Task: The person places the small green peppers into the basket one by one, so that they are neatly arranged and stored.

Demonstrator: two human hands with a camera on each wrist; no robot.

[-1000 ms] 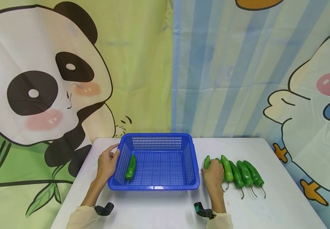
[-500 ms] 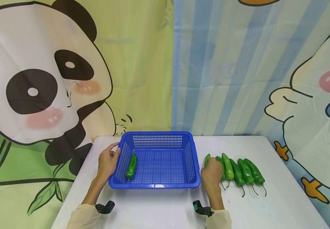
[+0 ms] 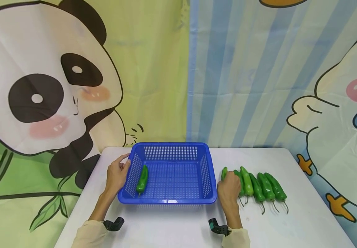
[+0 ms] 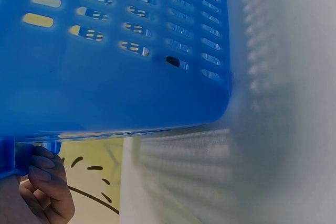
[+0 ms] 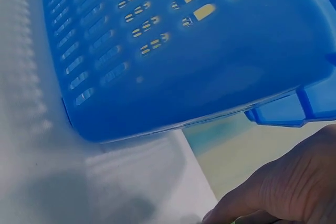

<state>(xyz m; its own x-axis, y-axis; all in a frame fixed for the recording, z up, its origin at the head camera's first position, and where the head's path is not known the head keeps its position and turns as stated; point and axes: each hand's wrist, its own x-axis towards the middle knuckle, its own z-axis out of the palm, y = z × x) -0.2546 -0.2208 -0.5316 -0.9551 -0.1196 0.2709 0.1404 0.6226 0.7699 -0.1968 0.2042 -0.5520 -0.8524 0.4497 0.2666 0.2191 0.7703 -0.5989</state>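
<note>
A blue rectangular plastic basket (image 3: 166, 201) is gripped by the left hand (image 3: 116, 175); right of the basket, a long green pepper (image 3: 224, 172) is held by the right hand (image 3: 229, 186), and more of the adjacent pepper (image 3: 241, 188) is exposed than earlier.

The perforated wall of the blue basket (image 4: 115, 98) occupied the upper left of your left wrist view. Its elongated slots (image 4: 138, 12) ran in rows; some showed pale yellow through them, and one was partly filled by something dark, too small to identify. At lower left, your left hand (image 4: 44, 192) gripped the basket's rim (image 4: 10, 153), fingers curled. Beyond your hand appeared a yellow backdrop (image 4: 97, 153) with short black strokes and one longer curve. Mottled shadow (image 4: 184, 156) marked the white tabletop (image 4: 310, 51) beside the basket.
</note>
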